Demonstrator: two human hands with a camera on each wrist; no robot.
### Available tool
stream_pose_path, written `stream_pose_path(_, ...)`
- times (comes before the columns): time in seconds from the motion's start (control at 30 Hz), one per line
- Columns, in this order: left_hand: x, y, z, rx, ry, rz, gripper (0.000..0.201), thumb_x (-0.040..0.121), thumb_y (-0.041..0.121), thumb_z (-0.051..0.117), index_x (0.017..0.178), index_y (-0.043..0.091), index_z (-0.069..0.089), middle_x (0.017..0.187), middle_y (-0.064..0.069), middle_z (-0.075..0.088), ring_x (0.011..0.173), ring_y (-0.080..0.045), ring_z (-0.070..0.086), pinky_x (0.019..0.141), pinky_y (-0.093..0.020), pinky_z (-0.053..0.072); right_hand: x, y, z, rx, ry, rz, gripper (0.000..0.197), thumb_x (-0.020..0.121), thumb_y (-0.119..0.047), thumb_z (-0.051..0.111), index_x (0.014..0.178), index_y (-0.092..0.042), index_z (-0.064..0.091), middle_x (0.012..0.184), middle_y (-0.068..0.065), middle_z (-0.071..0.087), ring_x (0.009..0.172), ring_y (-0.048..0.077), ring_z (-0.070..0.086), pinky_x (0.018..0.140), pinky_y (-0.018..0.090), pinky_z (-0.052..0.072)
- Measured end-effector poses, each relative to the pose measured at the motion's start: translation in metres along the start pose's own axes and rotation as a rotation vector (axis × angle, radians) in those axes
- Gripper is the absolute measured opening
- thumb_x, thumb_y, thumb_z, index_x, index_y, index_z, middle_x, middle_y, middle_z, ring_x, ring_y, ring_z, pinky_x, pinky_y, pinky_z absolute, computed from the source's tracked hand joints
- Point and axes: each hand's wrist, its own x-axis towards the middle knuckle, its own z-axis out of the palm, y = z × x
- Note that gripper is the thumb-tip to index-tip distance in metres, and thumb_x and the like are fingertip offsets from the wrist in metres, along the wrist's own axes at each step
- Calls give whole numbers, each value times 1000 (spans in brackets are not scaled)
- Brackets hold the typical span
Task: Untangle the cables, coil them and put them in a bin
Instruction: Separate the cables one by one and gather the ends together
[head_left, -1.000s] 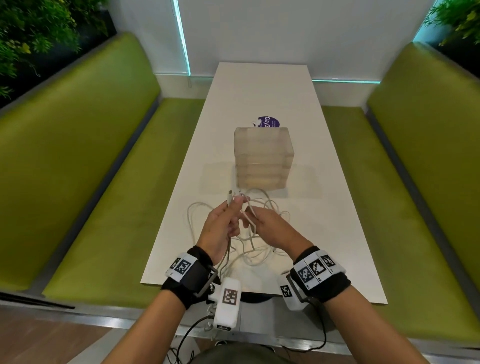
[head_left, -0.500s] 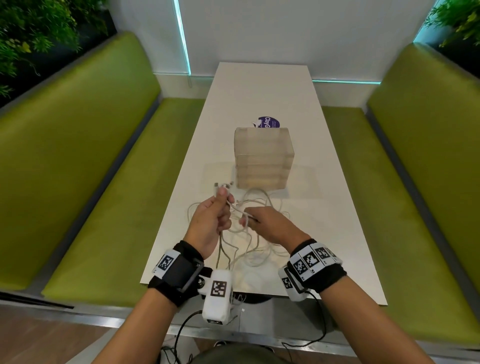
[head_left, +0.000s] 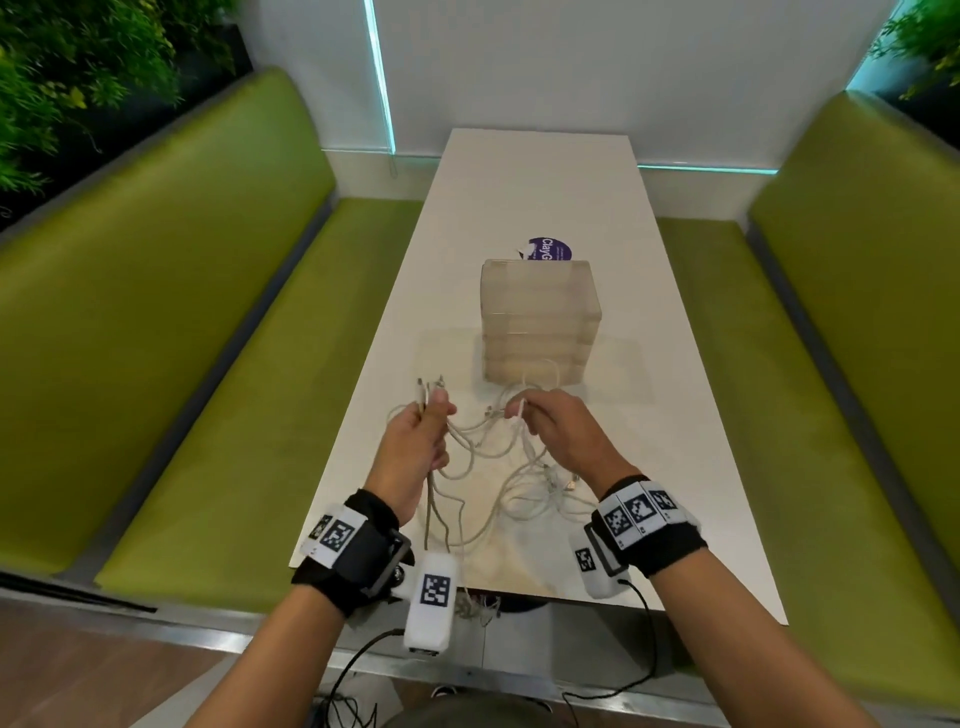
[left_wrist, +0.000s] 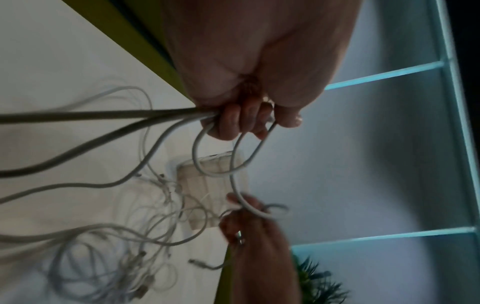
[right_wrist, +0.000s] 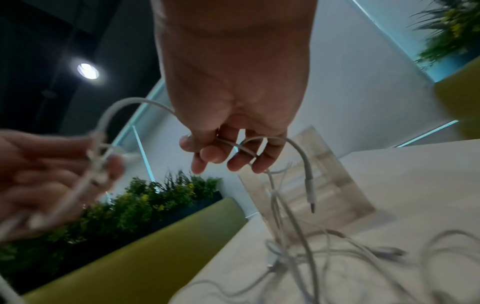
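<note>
left hand grips a bundle of cables near their plugs, which stick out past the fingers; slack trails back to the counter edge. right hand pinches one strand, joined to the left by a short loop. the tangle lies on the counter between and below both hands; the bin stands just beyond the right. judged light, limp, prone to snagging; best held just behind a plug and drawn slowly. right wrist view shows a free plug hanging beyond the fingers, unclear from the head view.
</note>
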Motion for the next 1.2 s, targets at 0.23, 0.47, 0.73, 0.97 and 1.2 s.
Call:
stream_pose_path(0.23,-7,-9,26,84,-171,-81,33,88,44,58,76,13,53,56,7,30,47,-8,24,47,-23,23,0,-30,8,-477,-23,-106,22,92,-16,48,85,-12,68,84,11,70,87,32,54,75,36,32)
stream_pose_path(0.47,-3,-10,28,111,-31,-24,28,94,17,57,68,12,46,47,10,31,43,-8,26,42,-20,27,2,-25,8,-368,9,-93,18,92,-24,54,90,-15,70,85,4,71,83,23,56,71,33,36)
stream_pose_path(0.73,1,26,4,-190,51,87,29,94,8,52,68,16,40,50,7,25,43,-8,19,39,-19,22,8,42,3,-295,-68,230,25,96,-30,50,90,-15,68,106,5,61,104,26,55,79,34,40)
stream_pose_path(0.97,5,6,-1,-4,65,34,28,95,17,55,68,13,48,49,9,29,42,-7,25,43,-20,28,12,19,7,-67,-45,142,19,94,-15,53,81,-16,66,92,4,65,83,16,58,77,28,41)
stream_pose_path(1.2,5,-12,20,170,-41,49,19,95,17,57,76,12,55,53,9,45,46,-5,34,47,-21,33,10,-26,17,-316,-256,-96,21,96,-17,46,89,-9,63,89,11,67,82,28,61,74,43,50)
